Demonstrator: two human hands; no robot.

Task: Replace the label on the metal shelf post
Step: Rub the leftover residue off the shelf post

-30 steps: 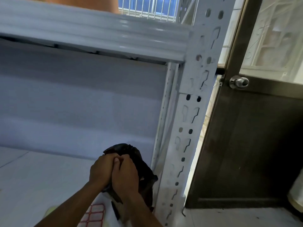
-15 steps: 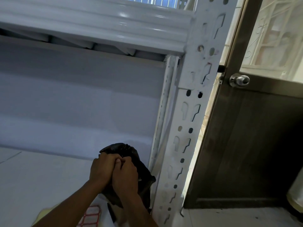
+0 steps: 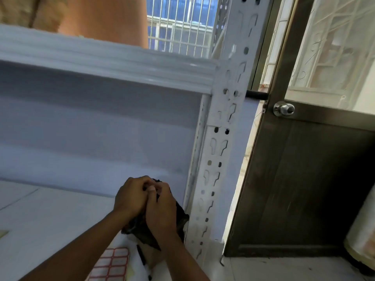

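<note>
The white perforated metal shelf post [image 3: 219,151] runs from the top of the view down to the floor, right of centre. Low in the middle, my left hand [image 3: 130,196] and my right hand [image 3: 161,211] are pressed together, fingers closed over the top of a black plastic bag [image 3: 178,218] that stands just left of the post's foot. A sheet of red-bordered white labels [image 3: 110,264] lies on the floor under my forearms. Whether anything small sits between my fingertips is hidden.
A white shelf beam [image 3: 105,63] crosses the upper left and meets the post. A dark door [image 3: 304,185] with a metal knob [image 3: 283,109] stands open at the right. A white roll [image 3: 363,238] sits at the far right edge. A black pen [image 3: 141,256] lies by the labels.
The view has tilted upward, so the beam and post sit lower in the frame. Both hands stay clasped on the black bag, shifted slightly up its top.
</note>
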